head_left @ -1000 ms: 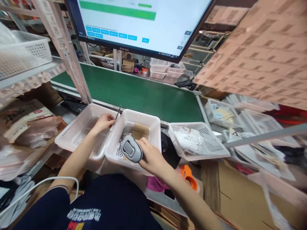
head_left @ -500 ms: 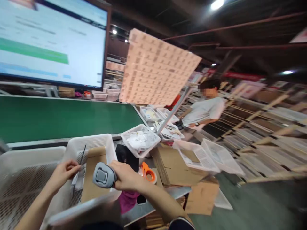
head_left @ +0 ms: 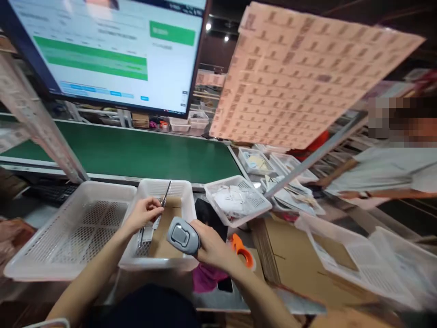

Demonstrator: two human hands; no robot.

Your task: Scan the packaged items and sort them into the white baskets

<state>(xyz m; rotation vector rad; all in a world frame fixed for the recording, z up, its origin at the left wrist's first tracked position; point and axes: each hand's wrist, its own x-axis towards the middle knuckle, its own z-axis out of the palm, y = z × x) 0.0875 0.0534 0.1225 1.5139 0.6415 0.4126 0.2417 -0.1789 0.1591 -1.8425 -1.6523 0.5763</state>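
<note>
My right hand (head_left: 212, 248) grips a grey handheld scanner (head_left: 182, 235) over the near rim of a white perforated basket (head_left: 188, 207). Inside that basket lies a brown cardboard piece (head_left: 166, 232). My left hand (head_left: 143, 214) is closed, pinching a thin dark pen-like tool (head_left: 165, 195) that sticks up over the same basket. A second, larger white basket (head_left: 73, 230) sits just to the left.
A green conveyor belt (head_left: 136, 152) runs behind the baskets under a large monitor (head_left: 112, 50). A pink sheet of barcodes (head_left: 300, 77) hangs at the right. More white baskets (head_left: 239, 202), an orange tape dispenser (head_left: 242, 250) and flat cardboard (head_left: 293, 255) lie right. Another person (head_left: 385, 168) stands far right.
The view swung right and then partly back left. Both hands kept their grip over the basket; the co-worker now appears closer at the right edge.
</note>
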